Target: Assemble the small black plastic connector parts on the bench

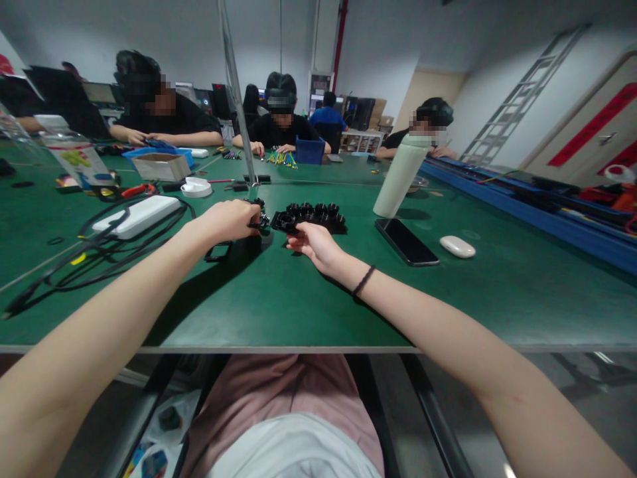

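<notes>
My right hand (318,247) pinches the near edge of a flat black square part with a round ring in it (284,221), held just over the green table. To its left, my left hand (236,218) reaches with curled fingers into a small cluster of black and shiny parts (263,218). Its fingertips are partly hidden, and I cannot make out what they hold. Behind my right hand, several round black pieces (318,211) stand in rows close together. A thin black square frame (217,251) lies under my left wrist.
A pale green bottle (402,178), a black phone (407,241) and a white case (457,246) stand at right. At left are a white power strip (139,217) with black cables, a white ring (196,187) and a box (162,166). A metal pole (241,99) rises behind; people sit opposite.
</notes>
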Demonstrator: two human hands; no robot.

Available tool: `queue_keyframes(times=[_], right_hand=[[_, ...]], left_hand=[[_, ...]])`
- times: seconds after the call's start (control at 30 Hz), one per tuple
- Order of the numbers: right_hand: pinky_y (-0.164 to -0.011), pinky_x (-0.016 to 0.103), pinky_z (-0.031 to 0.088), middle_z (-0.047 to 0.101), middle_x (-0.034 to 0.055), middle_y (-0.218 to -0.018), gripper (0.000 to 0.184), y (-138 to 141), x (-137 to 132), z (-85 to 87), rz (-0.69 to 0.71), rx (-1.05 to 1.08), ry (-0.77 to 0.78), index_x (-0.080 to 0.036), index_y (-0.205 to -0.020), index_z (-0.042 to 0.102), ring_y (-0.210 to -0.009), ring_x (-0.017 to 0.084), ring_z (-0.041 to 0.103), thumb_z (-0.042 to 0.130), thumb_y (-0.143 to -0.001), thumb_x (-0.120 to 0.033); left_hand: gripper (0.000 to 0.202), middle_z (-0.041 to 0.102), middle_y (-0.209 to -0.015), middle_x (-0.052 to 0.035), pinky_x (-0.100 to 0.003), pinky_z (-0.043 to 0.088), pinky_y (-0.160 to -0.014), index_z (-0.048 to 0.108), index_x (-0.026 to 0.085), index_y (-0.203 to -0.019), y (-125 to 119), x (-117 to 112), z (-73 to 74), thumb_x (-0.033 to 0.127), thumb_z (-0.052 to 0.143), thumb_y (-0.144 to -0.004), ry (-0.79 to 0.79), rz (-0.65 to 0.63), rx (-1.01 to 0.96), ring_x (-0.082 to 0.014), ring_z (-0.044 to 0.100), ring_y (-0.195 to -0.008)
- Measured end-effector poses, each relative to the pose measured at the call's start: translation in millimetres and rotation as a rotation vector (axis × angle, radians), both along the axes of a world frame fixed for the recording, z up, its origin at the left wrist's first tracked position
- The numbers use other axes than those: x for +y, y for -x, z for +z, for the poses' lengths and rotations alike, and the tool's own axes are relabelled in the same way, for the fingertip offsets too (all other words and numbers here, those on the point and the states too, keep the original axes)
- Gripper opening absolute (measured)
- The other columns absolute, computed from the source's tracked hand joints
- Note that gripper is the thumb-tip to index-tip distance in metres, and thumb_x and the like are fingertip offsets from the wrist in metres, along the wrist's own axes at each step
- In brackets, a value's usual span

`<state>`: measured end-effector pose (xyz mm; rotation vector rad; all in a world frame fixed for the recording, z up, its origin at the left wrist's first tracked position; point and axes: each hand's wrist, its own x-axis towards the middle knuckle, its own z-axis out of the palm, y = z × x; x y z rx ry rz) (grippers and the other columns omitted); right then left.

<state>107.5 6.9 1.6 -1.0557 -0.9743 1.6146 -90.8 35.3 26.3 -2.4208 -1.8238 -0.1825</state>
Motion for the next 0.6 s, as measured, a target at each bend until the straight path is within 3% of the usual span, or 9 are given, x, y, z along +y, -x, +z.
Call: queue_keyframes(times=[0.2,0.37,0.5,0.6], right_hand=[[-0.057,0.021,0.051,0.058,-0.0004,-0.054,0.028,0.3,-0.6,1.2,0.000,0.007,0.008,-0.016,-0.065,0.052,-0.048,0.007,0.053,0.045,-0.090,-0.007],[-0.059,0.022,0.052,0.058,-0.0006,-0.055,0.026,-0.3,-0.5,0.4,0.004,0.012,0.003,-0.016,-0.066,0.053,-0.050,0.007,0.053,0.045,-0.090,-0.008],[-0.059,0.022,0.052,0.058,-0.0006,-0.055,0.027,-0.4,0.4,0.5,0.003,0.017,0.012,-0.016,-0.066,0.052,-0.049,0.007,0.053,0.044,-0.091,-0.009],[-0.059,0.023,0.052,0.058,-0.0001,-0.054,0.029,-0.6,1.2,0.8,-0.018,0.043,0.042,-0.016,-0.063,0.051,-0.048,0.007,0.053,0.043,-0.090,-0.008]], left_hand=[[0.021,0.065,-0.074,-0.0081,-0.030,0.041,-0.068,0.061,0.024,-0.070,0.1,0.7,-1.9,0.036,0.075,-0.062,-0.012,-0.019,-0.125,-0.0304,0.065,-0.084],[0.024,0.062,-0.067,-0.0067,-0.029,0.041,-0.065,0.059,0.024,-0.066,-1.6,0.8,-0.8,0.039,0.076,-0.060,0.026,-0.043,-0.126,-0.0278,0.064,-0.079],[0.027,0.065,-0.070,-0.0070,-0.029,0.042,-0.064,0.063,0.024,-0.075,-3.0,-2.0,4.2,0.048,0.071,-0.066,0.049,-0.070,-0.018,-0.0265,0.065,-0.076],[0.041,0.069,-0.086,-0.0099,-0.031,0.045,-0.068,0.065,0.022,-0.096,-3.4,-4.9,8.1,0.055,0.064,-0.072,0.058,-0.054,0.093,-0.0282,0.066,-0.082]])
